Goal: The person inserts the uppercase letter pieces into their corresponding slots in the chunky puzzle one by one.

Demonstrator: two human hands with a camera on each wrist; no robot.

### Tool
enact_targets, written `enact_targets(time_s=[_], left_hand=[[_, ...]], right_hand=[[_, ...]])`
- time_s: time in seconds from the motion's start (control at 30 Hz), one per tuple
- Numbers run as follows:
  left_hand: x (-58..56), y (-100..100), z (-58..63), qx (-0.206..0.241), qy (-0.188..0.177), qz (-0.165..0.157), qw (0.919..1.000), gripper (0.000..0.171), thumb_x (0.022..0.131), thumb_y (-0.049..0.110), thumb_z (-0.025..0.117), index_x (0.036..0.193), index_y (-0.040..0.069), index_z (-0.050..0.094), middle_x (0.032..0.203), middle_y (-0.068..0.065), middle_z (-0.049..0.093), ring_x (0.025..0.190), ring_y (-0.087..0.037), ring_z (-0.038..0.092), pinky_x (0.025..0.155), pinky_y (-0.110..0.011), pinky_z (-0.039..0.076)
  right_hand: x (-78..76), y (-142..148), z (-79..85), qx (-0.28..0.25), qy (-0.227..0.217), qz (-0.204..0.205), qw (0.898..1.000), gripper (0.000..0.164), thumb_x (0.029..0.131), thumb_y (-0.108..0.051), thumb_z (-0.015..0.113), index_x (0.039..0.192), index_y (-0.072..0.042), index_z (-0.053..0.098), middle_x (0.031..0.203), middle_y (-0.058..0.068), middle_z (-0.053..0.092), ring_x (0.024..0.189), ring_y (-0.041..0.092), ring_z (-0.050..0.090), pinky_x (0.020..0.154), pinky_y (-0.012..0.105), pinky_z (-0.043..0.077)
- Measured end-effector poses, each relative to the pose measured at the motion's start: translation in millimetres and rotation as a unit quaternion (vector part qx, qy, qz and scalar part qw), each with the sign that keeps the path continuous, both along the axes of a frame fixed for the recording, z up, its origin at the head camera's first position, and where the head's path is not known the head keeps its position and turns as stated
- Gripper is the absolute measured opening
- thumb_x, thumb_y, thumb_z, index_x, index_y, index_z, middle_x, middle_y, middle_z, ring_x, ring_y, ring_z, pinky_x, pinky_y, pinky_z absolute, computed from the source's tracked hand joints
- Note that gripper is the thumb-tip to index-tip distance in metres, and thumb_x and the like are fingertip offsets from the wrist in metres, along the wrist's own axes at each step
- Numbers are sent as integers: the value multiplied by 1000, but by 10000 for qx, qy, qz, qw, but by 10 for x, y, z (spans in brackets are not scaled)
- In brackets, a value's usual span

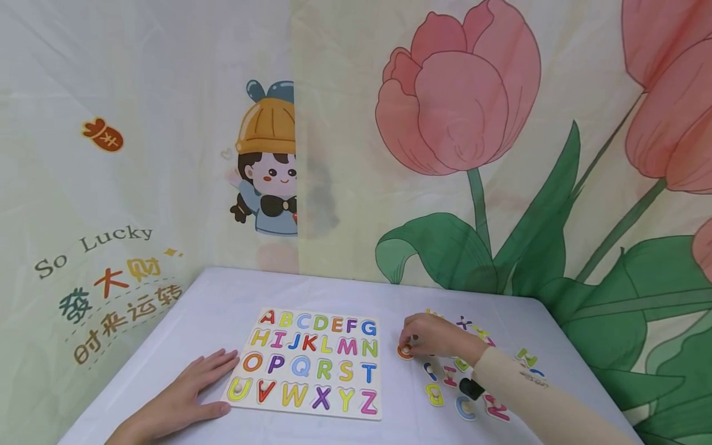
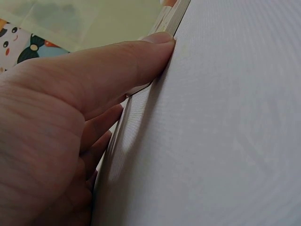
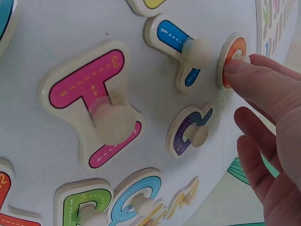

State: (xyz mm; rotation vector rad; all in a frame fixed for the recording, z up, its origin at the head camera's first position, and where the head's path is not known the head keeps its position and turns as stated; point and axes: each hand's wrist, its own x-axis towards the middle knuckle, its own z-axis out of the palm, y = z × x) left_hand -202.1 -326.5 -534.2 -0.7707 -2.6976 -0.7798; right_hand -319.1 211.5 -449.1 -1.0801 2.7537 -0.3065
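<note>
1. The right hand (image 1: 434, 334) pinches the orange O piece (image 3: 236, 45) narrowly between thumb and forefinger, its other fingers loosely bent. I cannot tell whether the piece is off the white tablecloth (image 1: 400, 426).
2. That piece is just right of the wooden alphabet board (image 1: 306, 410), level with its middle rows.
3. The step in hand looks like taking up this one letter. The next move would seem to call for a low carry leftward, face up, to the matching orange O (image 1: 253, 363), leftmost in the board's third row from the far side.
4. Near the right hand lie the pink I (image 1: 450, 376) and the light-blue C (image 1: 465, 408); a purple X (image 1: 464, 322) lies farther off. The beige sleeve (image 1: 517, 383) could nudge pieces beneath it.
5. The left hand (image 1: 186, 389) has straight fingers at the board's left edge, thumb touching near the near-left corner, apparently steadying it.
6. A strip of cloth separates the board's right edge from the pinched piece, leaving a short sideways path; the tulip-print curtain (image 1: 345, 185) stands beyond the far edge.
</note>
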Motion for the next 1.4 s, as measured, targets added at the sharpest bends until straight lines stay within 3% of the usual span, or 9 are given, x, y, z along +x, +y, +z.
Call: enact_targets(time_s=[0.27,0.6,0.73,0.93,1.1,1.4], left_hand=[[-15,12,32,-35,32,-77,10000,80,87,49,83,151,8,59,154,-16,58,146,26,6,117,0,-4],[-16,28,41,-46,-58,-52,10000,80,87,50,82,151,9,59,155,-14,58,146,27,6,116,0,-6],[-12,31,48,-35,-11,-79,10000,79,87,50,83,151,8,60,154,-15,58,146,27,6,117,-1,-5],[-15,8,14,-25,343,-195,9992,78,86,46,85,149,6,61,151,-15,61,149,23,10,119,-3,-2],[-12,2,16,-28,175,-147,9997,78,87,48,83,149,6,61,152,-15,60,147,26,7,118,-1,-4],[-26,-6,5,28,309,-198,9993,78,86,46,85,149,8,61,152,-13,61,149,23,11,120,-3,-2]], right_hand=[[-28,-7,1,42,195,276,9994,17,88,-10,88,102,-19,87,88,-13,70,79,4,60,74,16,58],[9,-15,-9,73,94,39,9999,15,88,-13,88,102,-19,86,86,-15,69,78,3,60,72,15,57],[47,-81,7,-261,126,-168,9994,11,89,-15,88,99,-18,86,85,-15,70,79,5,62,72,17,57],[137,-333,-29,-790,331,-521,9950,5,88,-19,88,92,-19,85,78,-17,66,73,5,58,66,19,52],[223,-592,-111,-1236,195,-895,9881,6,88,-22,88,91,-19,84,76,-17,64,72,4,54,63,20,50],[399,-1195,-79,-1772,-160,-1391,9742,9,88,-26,89,88,-19,83,74,-17,64,71,4,55,63,19,49]])
